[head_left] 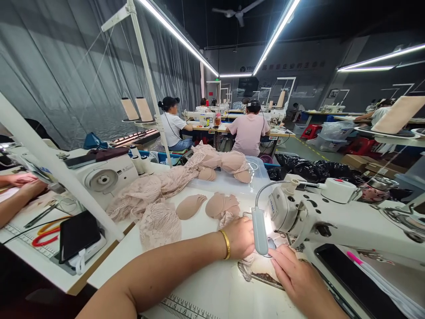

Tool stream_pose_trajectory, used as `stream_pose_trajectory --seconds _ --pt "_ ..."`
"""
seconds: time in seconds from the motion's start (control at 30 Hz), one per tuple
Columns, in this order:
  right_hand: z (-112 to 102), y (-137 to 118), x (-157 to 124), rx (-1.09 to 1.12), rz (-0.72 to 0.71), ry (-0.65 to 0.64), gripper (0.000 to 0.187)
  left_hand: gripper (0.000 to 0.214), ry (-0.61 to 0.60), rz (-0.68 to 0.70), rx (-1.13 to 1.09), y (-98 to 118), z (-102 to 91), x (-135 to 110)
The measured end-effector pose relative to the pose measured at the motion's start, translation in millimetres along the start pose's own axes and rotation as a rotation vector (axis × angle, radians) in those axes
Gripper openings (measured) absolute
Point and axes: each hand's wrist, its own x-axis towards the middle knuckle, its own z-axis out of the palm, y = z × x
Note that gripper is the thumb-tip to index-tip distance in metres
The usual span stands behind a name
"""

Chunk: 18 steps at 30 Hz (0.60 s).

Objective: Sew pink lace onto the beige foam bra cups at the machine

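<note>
My left hand (239, 236), with a gold bangle on the wrist, rests on beige lace fabric (229, 217) just left of the needle area of the white sewing machine (332, 219); its fingers are hidden behind the machine's small lamp (259, 230). My right hand (299, 277) lies flat on the lit fabric piece (260, 268) under the machine head, fingers stretched toward the needle. Beige bra cups (191, 206) lie on the table beyond my left hand.
A pile of beige lace and cups (186, 177) stretches over a clear plastic bin (255, 170). Another machine (106, 175), a black phone (78, 235) and a co-worker's hands (20, 184) sit at left. Two seated people sew ahead. Black bags (305, 168) lie at right.
</note>
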Motion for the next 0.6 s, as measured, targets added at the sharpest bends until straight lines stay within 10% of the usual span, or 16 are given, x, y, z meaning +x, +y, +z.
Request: stream_pose_trajectory --seconds 0.2,0.4,0.6 --pt "-5.3 -26.6 5.7 0.173 0.101 0.041 0.027 0.008 -0.030 -0.040 -0.063 4.5 -6.6 -13.0" --pt "0.0 -96.5 19.7 1.047 0.749 0.058 0.066 0.033 0.120 -0.079 -0.429 29.0 -31.2 -82.8" --pt "8.4 -130.8 18.3 1.351 0.898 0.217 0.069 0.045 0.343 -0.784 -0.593 16.3 -56.5 -151.2"
